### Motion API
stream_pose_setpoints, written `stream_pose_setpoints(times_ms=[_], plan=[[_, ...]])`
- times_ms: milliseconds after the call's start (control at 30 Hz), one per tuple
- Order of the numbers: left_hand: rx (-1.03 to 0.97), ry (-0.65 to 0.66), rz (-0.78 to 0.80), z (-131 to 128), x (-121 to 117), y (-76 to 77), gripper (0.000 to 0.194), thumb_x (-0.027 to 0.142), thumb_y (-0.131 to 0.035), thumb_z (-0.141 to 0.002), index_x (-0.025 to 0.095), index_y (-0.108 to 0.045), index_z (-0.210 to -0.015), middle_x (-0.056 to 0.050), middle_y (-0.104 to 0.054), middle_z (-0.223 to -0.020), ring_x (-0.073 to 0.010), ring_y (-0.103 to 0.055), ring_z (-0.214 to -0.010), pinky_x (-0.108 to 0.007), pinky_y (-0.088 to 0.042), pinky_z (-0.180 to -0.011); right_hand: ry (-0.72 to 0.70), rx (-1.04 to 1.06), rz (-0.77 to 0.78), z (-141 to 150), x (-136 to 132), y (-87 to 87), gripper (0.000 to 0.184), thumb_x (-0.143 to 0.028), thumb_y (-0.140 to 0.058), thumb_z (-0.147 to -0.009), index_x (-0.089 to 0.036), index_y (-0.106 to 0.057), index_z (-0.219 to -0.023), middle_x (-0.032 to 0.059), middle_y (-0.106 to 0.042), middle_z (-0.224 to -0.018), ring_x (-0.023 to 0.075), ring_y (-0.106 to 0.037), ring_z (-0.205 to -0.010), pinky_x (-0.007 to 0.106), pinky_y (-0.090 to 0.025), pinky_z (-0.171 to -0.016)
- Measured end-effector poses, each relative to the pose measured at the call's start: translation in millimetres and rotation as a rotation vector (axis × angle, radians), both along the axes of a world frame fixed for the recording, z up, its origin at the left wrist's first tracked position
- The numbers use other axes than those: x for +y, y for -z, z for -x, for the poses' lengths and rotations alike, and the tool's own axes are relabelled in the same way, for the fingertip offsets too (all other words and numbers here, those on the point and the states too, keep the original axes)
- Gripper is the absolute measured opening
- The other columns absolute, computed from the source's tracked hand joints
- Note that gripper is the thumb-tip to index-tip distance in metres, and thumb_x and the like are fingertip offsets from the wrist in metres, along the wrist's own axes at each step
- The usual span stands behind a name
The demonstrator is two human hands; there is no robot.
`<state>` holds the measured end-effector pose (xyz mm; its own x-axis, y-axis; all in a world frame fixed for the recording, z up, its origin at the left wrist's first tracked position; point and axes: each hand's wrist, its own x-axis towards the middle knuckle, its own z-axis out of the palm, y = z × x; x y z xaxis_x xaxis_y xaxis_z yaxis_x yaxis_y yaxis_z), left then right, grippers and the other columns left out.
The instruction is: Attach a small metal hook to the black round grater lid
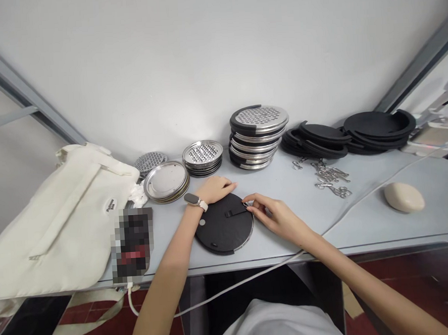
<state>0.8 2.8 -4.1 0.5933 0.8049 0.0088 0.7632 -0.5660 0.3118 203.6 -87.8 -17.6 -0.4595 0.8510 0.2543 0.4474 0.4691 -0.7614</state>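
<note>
A black round disc (pixel 228 233) lies on the tabletop in front of me, with a strip of metal rim along its lower right edge. My left hand (pixel 215 189) grips the disc's far edge; its fingertips are partly hidden. At the disc's upper right edge, my right hand (pixel 272 212) pinches a small metal clip (pixel 245 204) between thumb and fingers. More loose metal clips (pixel 333 176) lie on the table to the right. Behind my hands stands a stack of black holders with metal grater plates (pixel 261 117).
Smaller grater discs (pixel 203 153) and plain metal discs (pixel 166 181) are stacked at the left, near a cream bag (pixel 56 223) and a pixelated phone (pixel 132 246). Black round holders (pixel 381 127) sit back right. A white cable (pixel 348 213) crosses the table by a beige rounded object (pixel 404 197).
</note>
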Motion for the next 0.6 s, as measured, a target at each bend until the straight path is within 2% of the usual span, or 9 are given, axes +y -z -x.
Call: stream_pose_setpoints(times_ms=[167,333,500,600], plan=[[-0.003,0.000,-0.002,0.9,1.4,1.9,0.052,0.050,-0.028,-0.090,0.017,-0.060,-0.066,-0.005,-0.063,-0.068,-0.0152,-0.052,-0.063,-0.027,-0.030,-0.060,0.032,-0.021,-0.003,-0.2,-0.6,-0.2,0.021,-0.031,-0.041,-0.092,-0.020,-0.057,-0.099,-0.0033,-0.049,-0.060,0.0123,-0.045,-0.054,0.023,-0.038,-0.055],[0.002,-0.005,0.002,0.8,1.3,1.5,0.052,0.051,-0.028,-0.091,0.017,-0.060,-0.067,-0.005,-0.064,-0.071,-0.0156,-0.054,-0.066,-0.026,-0.031,-0.061,0.044,0.004,-0.020,0.9,-1.1,-2.4,0.022,-0.030,-0.042,-0.092,-0.020,-0.057,-0.105,-0.0019,-0.053,-0.064,0.0126,-0.049,-0.058,0.023,-0.042,-0.060],[0.005,0.001,-0.001,-0.4,-1.0,-1.9,0.052,0.049,-0.029,-0.091,0.016,-0.057,-0.063,-0.004,-0.062,-0.066,-0.0139,-0.051,-0.061,-0.026,-0.030,-0.059,0.022,0.024,-0.043,1.7,0.3,1.1,0.026,-0.024,-0.040,-0.093,-0.020,-0.054,-0.114,0.0043,-0.062,-0.084,0.0156,-0.058,-0.075,0.027,-0.045,-0.072],[0.005,-0.004,-0.002,-1.1,-2.1,-3.1,0.051,0.048,-0.030,-0.091,0.016,-0.056,-0.061,-0.004,-0.061,-0.065,-0.0134,-0.050,-0.059,-0.026,-0.029,-0.058,-0.008,0.029,-0.073,1.8,1.2,3.3,0.028,-0.021,-0.038,-0.093,-0.022,-0.056,-0.115,0.0067,-0.062,-0.098,0.0174,-0.059,-0.085,0.029,-0.045,-0.077]])
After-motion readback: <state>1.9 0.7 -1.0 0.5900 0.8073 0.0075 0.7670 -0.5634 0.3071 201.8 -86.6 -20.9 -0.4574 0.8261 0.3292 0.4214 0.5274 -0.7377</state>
